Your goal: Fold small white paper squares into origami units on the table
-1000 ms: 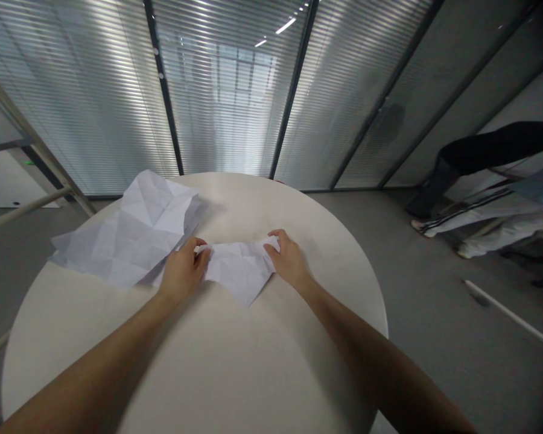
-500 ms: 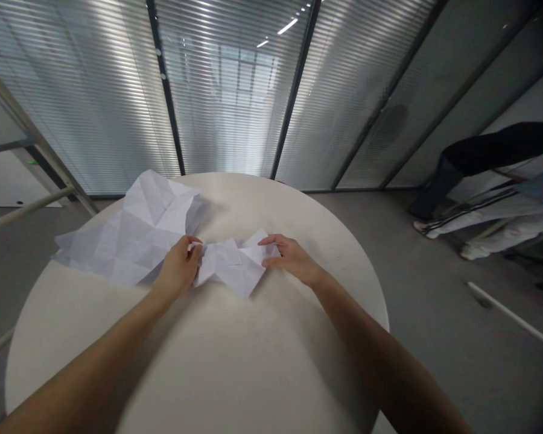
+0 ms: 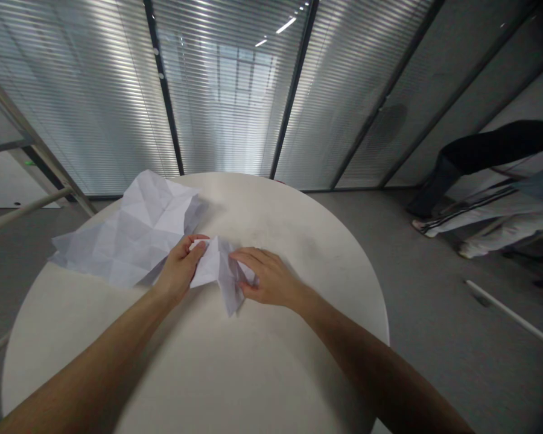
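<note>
A small white folded paper (image 3: pixel 218 268), creased into several pointed flaps, is held between my two hands over the table. My left hand (image 3: pixel 180 269) pinches its left end, thumb on top. On its right side my right hand (image 3: pixel 268 277) is curled round the paper, fingertips on a raised fold and thumb lower down; part of the paper is hidden behind these fingers. One flap points down toward me. Left of my left hand lies a larger creased white paper (image 3: pixel 138 232), partly standing up in folds.
The round white table (image 3: pixel 271 374) carries both papers. Beyond it stands a glass wall with blinds (image 3: pixel 235 108). A metal frame (image 3: pixel 36 211) is at the left. People's legs (image 3: pixel 475 211) show at the right, with a white bar (image 3: pixel 511 313) low on that side.
My right hand has moved left and toward me, bending the small paper inward so it is narrower and its middle ridge stands up. My left hand stays nearly in place.
</note>
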A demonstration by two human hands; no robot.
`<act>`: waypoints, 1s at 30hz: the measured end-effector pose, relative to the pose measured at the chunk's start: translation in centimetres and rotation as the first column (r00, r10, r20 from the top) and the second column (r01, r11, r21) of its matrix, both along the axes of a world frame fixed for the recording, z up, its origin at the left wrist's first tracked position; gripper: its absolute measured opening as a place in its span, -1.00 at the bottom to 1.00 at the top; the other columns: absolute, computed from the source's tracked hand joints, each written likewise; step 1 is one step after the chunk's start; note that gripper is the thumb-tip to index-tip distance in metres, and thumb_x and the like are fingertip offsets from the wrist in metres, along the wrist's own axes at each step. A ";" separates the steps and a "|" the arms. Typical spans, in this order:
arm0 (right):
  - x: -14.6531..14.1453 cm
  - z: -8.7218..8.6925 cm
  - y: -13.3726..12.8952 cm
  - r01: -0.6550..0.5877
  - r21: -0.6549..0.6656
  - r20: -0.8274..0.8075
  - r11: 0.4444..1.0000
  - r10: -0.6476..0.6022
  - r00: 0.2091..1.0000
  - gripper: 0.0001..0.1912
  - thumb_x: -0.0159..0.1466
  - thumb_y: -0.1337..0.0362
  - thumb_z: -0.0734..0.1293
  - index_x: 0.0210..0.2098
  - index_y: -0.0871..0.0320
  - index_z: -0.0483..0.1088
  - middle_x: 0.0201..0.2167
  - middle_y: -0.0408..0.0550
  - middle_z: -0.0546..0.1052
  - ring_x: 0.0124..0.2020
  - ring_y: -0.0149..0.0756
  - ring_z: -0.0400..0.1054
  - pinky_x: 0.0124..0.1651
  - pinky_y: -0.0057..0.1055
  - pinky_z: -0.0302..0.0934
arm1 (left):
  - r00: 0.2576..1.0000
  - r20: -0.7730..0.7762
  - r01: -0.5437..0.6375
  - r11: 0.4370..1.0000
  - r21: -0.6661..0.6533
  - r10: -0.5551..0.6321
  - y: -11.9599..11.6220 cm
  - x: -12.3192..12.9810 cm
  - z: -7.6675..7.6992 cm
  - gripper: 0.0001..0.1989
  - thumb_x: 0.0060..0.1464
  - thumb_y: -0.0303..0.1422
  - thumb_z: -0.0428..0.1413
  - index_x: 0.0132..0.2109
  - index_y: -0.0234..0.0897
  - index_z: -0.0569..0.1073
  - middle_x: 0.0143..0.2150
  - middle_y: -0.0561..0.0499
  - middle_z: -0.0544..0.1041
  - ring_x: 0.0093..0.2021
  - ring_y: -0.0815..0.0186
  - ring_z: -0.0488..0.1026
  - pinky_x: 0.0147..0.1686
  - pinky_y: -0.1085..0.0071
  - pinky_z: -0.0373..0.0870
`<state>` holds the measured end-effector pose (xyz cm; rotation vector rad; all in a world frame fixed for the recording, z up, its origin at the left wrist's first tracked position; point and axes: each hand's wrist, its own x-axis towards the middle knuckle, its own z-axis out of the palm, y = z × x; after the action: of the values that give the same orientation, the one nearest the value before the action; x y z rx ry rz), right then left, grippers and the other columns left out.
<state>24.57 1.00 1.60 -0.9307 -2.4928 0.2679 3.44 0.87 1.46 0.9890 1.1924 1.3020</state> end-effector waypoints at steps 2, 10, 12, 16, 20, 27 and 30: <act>-0.6 -0.2 -0.3 0.011 0.006 0.000 1.000 -0.011 1.000 -0.46 0.17 0.31 0.28 0.15 0.09 0.19 0.11 -0.01 0.37 0.09 -0.19 0.26 0.15 -0.28 0.10 | 0.990 0.143 0.022 1.000 -0.003 -0.021 -0.1 0.1 0.4 -0.59 -0.13 -0.20 0.26 -0.15 -0.28 0.37 -0.50 0.14 0.41 -0.58 0.46 0.30 -0.61 0.56 0.21; -1.0 -0.7 0.4 0.250 0.016 -0.138 0.968 -0.245 0.960 -0.67 0.23 0.42 0.14 -0.03 0.11 0.31 -0.14 0.01 0.52 -0.14 -0.22 0.39 -0.04 -0.34 0.21 | 0.942 0.324 0.079 0.996 0.031 -0.085 -0.4 0.0 1.1 -0.50 0.05 0.06 0.04 -0.06 -0.27 0.38 -0.33 -0.04 0.52 -0.37 0.26 0.47 -0.40 0.36 0.40; -1.0 -0.7 0.7 0.366 -0.030 -0.215 0.930 -0.364 0.906 -0.76 0.29 0.35 0.12 -0.11 0.11 0.33 -0.20 0.00 0.53 -0.22 -0.23 0.41 -0.16 -0.37 0.22 | 0.910 0.360 0.175 0.978 0.111 -0.204 -0.6 0.2 1.1 -0.31 0.01 0.22 -0.09 0.02 -0.26 0.35 -0.25 -0.12 0.54 -0.25 0.15 0.49 -0.28 0.22 0.43; -1.6 -0.6 0.7 0.551 -0.072 -0.221 0.832 -0.552 0.804 -0.81 0.32 0.25 0.10 -0.27 0.12 0.31 -0.43 -0.01 0.51 -0.43 -0.22 0.37 -0.37 -0.38 0.14 | 0.836 0.269 0.410 0.870 0.274 -0.479 -1.4 1.4 0.8 -0.35 -0.11 0.04 0.20 0.05 -0.22 0.33 -0.11 -0.13 0.52 -0.13 0.15 0.47 -0.13 0.21 0.38; -2.2 -0.4 0.4 0.542 -0.183 -0.259 0.820 -0.572 0.778 -0.82 0.28 0.24 0.12 -0.36 0.12 0.29 -0.51 -0.05 0.47 -0.50 -0.25 0.31 -0.45 -0.41 0.08 | 0.848 0.090 0.484 0.832 0.272 -0.523 -2.1 2.8 0.3 -0.57 -0.17 -0.20 0.32 -0.16 -0.29 0.43 -0.23 -0.07 0.53 -0.22 0.23 0.46 -0.16 0.31 0.36; -0.7 0.3 1.2 0.261 -0.448 -0.527 0.855 -0.488 0.696 -0.86 0.15 0.20 0.26 -0.46 0.13 0.33 -0.52 -0.10 0.45 -0.42 -0.25 0.32 -0.41 -0.41 0.20 | 0.916 -0.129 0.401 0.855 0.330 -0.380 -2.2 1.8 0.4 -0.76 0.09 -0.17 0.13 -0.27 -0.26 0.35 -0.14 -0.10 0.51 -0.05 0.18 0.41 -0.01 0.23 0.26; -0.7 0.2 1.3 0.204 -0.524 -0.589 0.827 -0.525 0.614 -0.88 0.12 0.22 0.26 -0.49 0.13 0.32 -0.52 -0.11 0.44 -0.45 -0.27 0.31 -0.44 -0.41 0.22 | 0.837 -0.425 0.499 0.799 0.336 -0.344 -2.6 2.2 0.5 -0.48 -0.12 -0.13 0.28 -0.05 -0.22 0.34 -0.03 -0.11 0.45 0.01 0.12 0.36 0.00 0.22 0.25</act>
<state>23.85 2.27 1.77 -1.1964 -1.4784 0.8597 5.60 -1.76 1.92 1.7693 0.8532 1.0626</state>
